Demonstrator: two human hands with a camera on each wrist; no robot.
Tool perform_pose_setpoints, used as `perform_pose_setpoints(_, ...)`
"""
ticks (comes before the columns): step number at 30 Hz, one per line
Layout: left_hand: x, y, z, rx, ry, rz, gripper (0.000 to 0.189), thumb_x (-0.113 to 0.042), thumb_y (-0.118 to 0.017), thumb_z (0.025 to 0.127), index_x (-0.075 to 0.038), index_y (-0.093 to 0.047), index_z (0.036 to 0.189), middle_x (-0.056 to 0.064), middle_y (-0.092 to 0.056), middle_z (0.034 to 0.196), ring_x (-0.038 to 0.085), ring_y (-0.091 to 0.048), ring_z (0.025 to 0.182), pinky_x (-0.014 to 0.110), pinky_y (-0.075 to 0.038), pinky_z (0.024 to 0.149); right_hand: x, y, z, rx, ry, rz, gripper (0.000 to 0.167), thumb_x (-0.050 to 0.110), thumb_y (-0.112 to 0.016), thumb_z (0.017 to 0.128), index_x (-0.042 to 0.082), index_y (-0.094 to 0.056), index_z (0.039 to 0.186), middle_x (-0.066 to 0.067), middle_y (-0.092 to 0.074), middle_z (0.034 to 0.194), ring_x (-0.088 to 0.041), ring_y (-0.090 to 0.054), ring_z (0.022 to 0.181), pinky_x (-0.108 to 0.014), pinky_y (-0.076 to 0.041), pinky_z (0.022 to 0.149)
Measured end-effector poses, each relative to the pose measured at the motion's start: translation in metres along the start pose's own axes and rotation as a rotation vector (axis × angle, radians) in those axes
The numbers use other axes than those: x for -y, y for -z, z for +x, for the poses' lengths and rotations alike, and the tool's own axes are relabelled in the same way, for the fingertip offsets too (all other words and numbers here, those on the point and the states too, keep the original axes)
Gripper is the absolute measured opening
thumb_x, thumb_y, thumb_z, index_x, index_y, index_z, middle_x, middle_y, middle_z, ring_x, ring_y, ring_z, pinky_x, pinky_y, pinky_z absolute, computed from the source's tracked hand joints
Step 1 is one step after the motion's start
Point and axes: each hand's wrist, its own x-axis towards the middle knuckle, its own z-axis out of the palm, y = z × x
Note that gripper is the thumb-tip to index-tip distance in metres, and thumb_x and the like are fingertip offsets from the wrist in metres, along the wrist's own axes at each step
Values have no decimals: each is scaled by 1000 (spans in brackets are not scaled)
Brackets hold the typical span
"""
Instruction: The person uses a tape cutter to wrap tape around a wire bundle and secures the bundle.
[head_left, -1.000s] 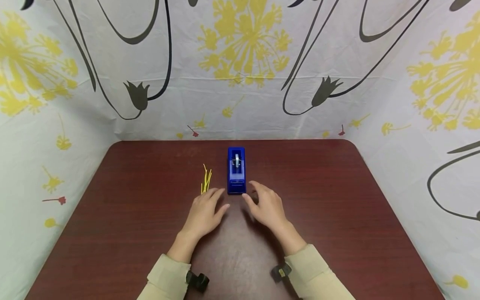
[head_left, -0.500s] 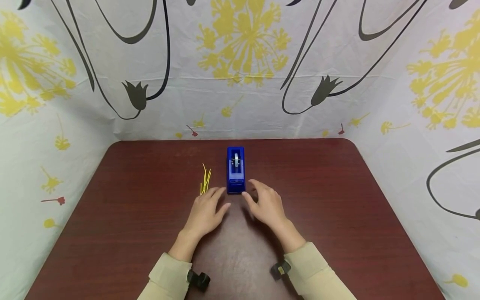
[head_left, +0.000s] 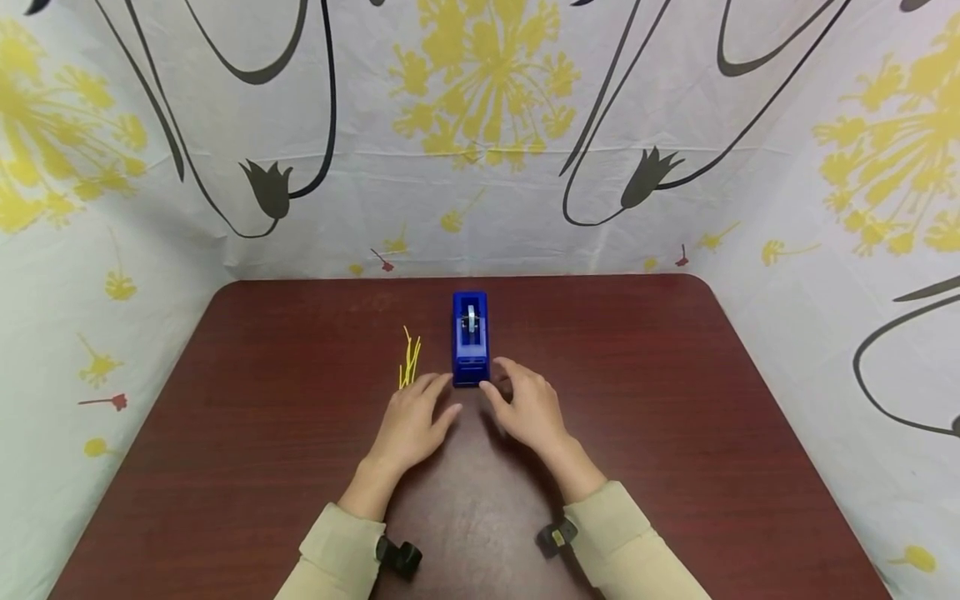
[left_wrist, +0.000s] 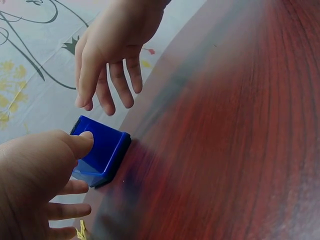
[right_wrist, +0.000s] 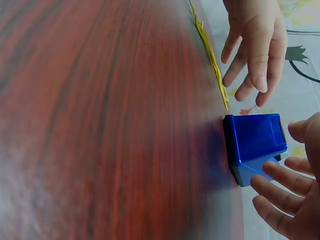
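Note:
A blue tape dispenser point(head_left: 470, 340) with a small roll in its well stands upright on the dark red-brown table point(head_left: 637, 400). Its serrated cutting edge shows in the right wrist view. Just left of it lie several thin yellow strands point(head_left: 409, 360), perhaps twist ties, partly hidden behind my left hand. My left hand point(head_left: 411, 423) hovers by the dispenser's near left corner, fingers spread and relaxed, holding nothing. On the other side my right hand point(head_left: 529, 408) is by the near right corner, fingers loosely bent and holding nothing. Whether its fingertips touch the dispenser, I cannot tell.
A white sheet point(head_left: 337, 225) printed with yellow flowers and dark stems hangs behind the table and along both sides. Black wrist cameras are strapped at both beige sleeves point(head_left: 341, 542).
Both hands keep nearly the same pose beside the dispenser. The right hand has shifted very slightly left; the whole head view has drifted a little.

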Motion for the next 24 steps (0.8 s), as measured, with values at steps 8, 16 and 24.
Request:
perform_pose_setpoints(8,1,-2,1,-3,-9,2,49,-32,-68,98,-5,-60,139,15,-62,131,32,-60,121,58,-47,98,3,-3,3,-4,0,35,44,30,-72,95,1,-66,127,-6,-73,98,-20,-70,86,-49,-56,76)
perform_pose_setpoints(16,2,-2,3,4,-4,6,48,-32,-67,99,-6,-60,139,15,-62,132,33,-60,121,58,-46,98,3,-6,5,5,-8,63,42,29,-73,94,3,-66,126,-3,-72,94,-16,-70,81,-45,-56,72)
perform_pose_setpoints(24,3,-3,6,11,-4,11,49,-32,-67,99,-7,-59,141,15,-61,133,33,-59,122,59,-46,98,2,-7,7,23,-18,81,42,28,-71,96,2,-65,128,-3,-72,93,-14,-70,78,-42,-56,71)
